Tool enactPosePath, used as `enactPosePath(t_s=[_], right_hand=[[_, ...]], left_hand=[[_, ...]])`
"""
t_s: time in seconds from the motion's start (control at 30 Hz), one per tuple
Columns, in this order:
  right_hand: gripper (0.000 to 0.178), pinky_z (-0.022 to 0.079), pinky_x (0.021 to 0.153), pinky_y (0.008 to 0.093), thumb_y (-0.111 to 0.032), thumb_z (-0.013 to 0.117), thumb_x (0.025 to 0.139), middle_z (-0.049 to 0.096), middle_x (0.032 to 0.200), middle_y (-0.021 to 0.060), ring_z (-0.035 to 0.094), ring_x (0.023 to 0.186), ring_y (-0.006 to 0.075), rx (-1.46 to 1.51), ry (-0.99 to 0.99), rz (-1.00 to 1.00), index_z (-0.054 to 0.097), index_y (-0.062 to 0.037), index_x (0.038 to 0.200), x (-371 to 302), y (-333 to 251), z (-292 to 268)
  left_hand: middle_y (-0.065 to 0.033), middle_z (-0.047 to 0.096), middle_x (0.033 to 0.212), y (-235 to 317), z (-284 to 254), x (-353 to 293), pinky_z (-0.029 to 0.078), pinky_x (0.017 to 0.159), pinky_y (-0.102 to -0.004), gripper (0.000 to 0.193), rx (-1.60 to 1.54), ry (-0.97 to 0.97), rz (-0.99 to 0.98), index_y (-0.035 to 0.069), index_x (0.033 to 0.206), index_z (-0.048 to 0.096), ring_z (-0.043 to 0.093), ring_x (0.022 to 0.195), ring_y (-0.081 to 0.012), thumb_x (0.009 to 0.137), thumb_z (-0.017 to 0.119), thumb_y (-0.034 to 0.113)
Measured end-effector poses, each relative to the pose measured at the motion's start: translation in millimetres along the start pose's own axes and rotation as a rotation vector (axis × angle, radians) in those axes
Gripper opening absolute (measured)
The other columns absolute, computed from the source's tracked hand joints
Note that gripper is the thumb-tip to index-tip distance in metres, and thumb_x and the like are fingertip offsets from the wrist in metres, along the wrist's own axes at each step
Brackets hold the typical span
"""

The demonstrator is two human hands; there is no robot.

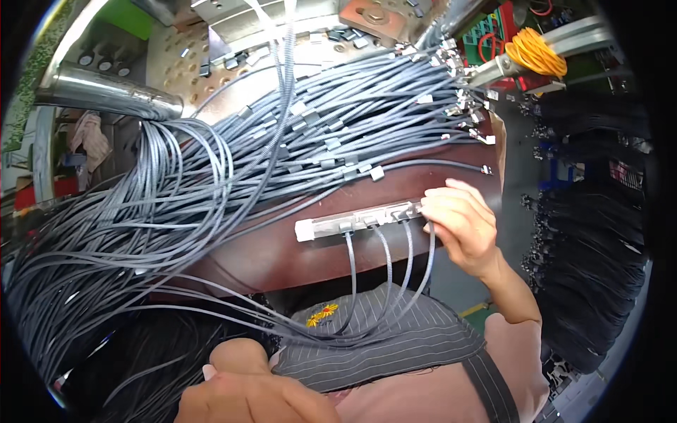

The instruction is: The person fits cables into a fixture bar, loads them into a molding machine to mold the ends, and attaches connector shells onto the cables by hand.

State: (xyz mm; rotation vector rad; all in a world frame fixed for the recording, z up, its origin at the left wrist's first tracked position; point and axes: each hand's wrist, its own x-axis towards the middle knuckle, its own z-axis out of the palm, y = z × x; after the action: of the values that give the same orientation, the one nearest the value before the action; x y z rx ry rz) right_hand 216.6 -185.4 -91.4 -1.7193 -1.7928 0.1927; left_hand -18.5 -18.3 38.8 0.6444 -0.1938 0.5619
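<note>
A narrow clear plastic holder (324, 227) with a white block at its left end lies on the dark red table. Dark connectors sit along it, and braided grey cables (388, 264) hang from them over the table edge onto the striped apron. At the holder's right end, my right hand (462, 222) pinches the end of the rightmost cable (431, 257); the fingertips hide that end. Low in the picture, close to the camera, is my left hand (250, 396). Its fingers are partly cut off by the lower edge, and any held thing is hidden.
A thick pile of grey cables (282, 148) covers the table's far side and spills left. Small dark pieces (233, 63) lie on a perforated metal plate behind. An orange cord coil (536, 53) hangs on a metal bar. Black cable bundles (585, 261) hang at right.
</note>
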Motion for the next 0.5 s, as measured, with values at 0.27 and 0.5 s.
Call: enactPosePath(t_s=[0.27, 0.5], right_hand=[[0.026, 0.055, 0.085, 0.0417, 0.004, 0.068, 0.078, 0.066, 0.105, 0.0144, 0.067, 0.094, 0.032, -0.121, 0.06, 0.064, 0.065, -0.0006, 0.104, 21.7, -4.8, -5.4], [0.038, 0.053, 0.086, 0.0341, 0.005, 0.06, 0.087, 0.064, 0.114, 0.017, 0.065, 0.101, 0.028, 0.446, 0.26, 0.218, 0.057, 0.003, 0.125, 133.8, 29.3, -36.4]], left_hand=[[-0.0144, 0.073, 0.094, 12.5, -52.1, -20.3, 0.054, 0.074, -0.0388, 0.023, 0.233, -0.375, 0.201, 0.003, 0.093, 0.069, 0.07, 0.082, -0.0343, 0.09, 0.071, 0.026], [-0.0246, 0.053, 0.135, 18.0, -90.8, 56.1, 0.043, 0.105, -0.0431, 0.054, 0.733, 0.691, -0.086, -0.009, 0.14, 0.039, 0.05, 0.13, -0.0354, 0.096, 0.054, 0.019]])
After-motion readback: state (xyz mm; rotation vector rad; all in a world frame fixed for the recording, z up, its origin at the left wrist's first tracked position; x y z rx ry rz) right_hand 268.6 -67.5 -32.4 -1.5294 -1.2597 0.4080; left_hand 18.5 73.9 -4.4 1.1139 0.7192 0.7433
